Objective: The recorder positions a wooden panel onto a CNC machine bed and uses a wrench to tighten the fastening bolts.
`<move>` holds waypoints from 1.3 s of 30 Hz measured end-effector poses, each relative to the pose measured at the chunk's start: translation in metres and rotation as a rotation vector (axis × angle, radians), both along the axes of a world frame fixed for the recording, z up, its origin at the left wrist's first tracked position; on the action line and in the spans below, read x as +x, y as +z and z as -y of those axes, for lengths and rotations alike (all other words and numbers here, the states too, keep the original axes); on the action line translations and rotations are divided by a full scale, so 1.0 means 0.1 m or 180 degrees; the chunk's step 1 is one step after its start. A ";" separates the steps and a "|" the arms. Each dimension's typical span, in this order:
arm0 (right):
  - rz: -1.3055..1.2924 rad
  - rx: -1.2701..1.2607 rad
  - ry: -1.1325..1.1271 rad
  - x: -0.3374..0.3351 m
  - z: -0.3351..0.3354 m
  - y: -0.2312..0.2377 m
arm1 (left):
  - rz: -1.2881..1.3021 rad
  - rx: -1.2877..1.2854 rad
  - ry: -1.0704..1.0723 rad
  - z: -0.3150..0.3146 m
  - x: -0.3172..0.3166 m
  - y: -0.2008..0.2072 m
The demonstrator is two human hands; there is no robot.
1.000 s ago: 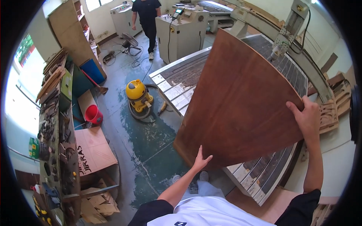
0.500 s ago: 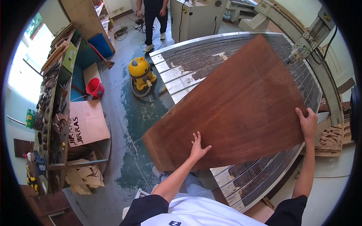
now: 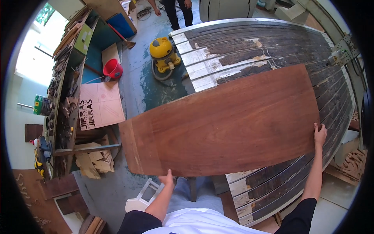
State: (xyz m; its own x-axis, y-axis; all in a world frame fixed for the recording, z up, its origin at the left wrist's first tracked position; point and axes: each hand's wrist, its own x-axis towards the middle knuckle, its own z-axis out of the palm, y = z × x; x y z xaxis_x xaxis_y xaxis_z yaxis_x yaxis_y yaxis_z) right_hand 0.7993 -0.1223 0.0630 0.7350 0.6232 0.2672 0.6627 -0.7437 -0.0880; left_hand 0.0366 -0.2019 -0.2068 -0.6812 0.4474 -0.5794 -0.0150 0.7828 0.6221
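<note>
A large reddish-brown wooden board stretches across the middle, its right part over a slotted metal machine bed and its left end jutting past the bed above the floor. My left hand grips the near edge toward the left end, thumb up and fingers mostly hidden beneath. At the board's right edge my right hand is closed around the side, with some fingertips out of sight below. Worn dark strips and bare pale metal show on the bed around the board.
A yellow vacuum cleaner stands beyond the bed's left corner. Along the left run a cluttered shelf, a red bucket and a cardboard box. A white stool is near my left forearm. Another person stands at the far side.
The board has turned so its long side lies more crosswise, its left end swinging leftward. My left hand has moved from the board's top face to its near edge.
</note>
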 end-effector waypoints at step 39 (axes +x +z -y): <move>-0.1474 -0.0201 0.1089 -3.78 0.11 -1.25 | 0.3138 -0.1011 0.0550 -0.06 0.33 1.33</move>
